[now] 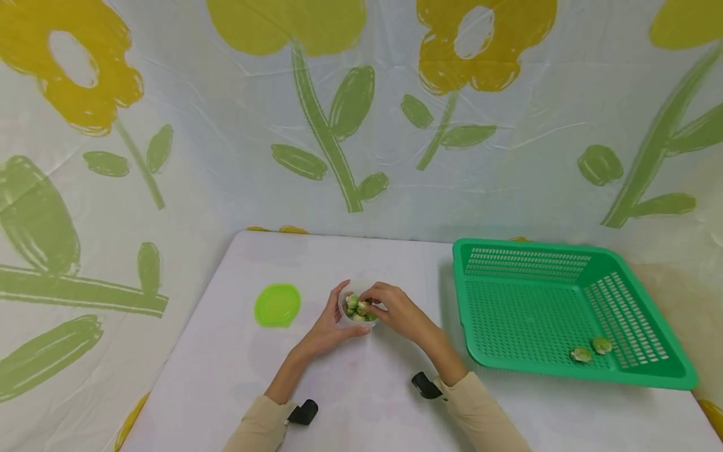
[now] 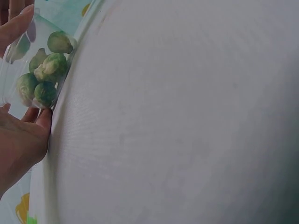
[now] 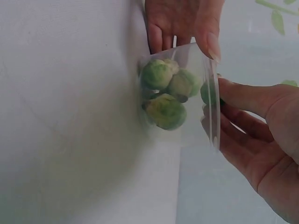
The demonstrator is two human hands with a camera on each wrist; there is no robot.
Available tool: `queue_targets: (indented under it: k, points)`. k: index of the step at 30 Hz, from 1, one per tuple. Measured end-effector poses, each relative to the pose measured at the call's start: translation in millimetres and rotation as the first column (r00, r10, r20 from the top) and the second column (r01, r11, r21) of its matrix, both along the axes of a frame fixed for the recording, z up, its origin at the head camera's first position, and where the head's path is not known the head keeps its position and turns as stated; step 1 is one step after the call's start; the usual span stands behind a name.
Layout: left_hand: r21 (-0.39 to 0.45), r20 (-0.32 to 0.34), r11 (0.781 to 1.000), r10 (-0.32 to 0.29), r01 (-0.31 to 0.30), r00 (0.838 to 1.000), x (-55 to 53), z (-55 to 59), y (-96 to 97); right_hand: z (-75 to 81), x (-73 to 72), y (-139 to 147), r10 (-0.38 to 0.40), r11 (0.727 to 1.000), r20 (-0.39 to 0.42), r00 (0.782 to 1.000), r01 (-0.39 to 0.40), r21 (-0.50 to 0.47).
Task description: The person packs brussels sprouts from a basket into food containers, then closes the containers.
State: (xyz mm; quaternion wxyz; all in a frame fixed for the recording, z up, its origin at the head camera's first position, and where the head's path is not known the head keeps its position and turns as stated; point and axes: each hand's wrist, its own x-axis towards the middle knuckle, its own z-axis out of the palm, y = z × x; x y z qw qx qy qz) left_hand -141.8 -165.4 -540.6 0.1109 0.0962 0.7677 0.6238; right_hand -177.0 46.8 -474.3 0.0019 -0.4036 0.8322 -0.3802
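Observation:
A clear plastic container [image 3: 198, 133] stands on the table with several Brussels sprouts [image 3: 166, 112] inside it. My left hand [image 1: 327, 329] holds it from the left, thumb on the near side and fingers round the far side. Over its open top, my right hand [image 1: 400, 311] pinches a single Brussels sprout [image 3: 209, 94] between thumb and fingers at the rim. Part of that sprout is hidden behind the container wall and the fingers. More sprouts show through the container's side in the left wrist view.
A bright green lid [image 1: 277, 305] lies left of the container. To the right sits a large green plastic basket [image 1: 519, 307] with two Brussels sprouts [image 1: 591, 350] in its near right corner. Flower-patterned cloth [image 1: 395, 144] hangs behind the table.

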Motion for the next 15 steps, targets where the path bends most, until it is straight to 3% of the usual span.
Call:
queue_targets:
  k: [15]
  points:
    - [0.008, -0.008, 1.000, -0.008, 0.008, 1.000, 1.9, 0.1, 0.0, -3.9, 0.2, -6.3, 0.023, 1.000, 0.059, 0.998, -0.024, 0.015]
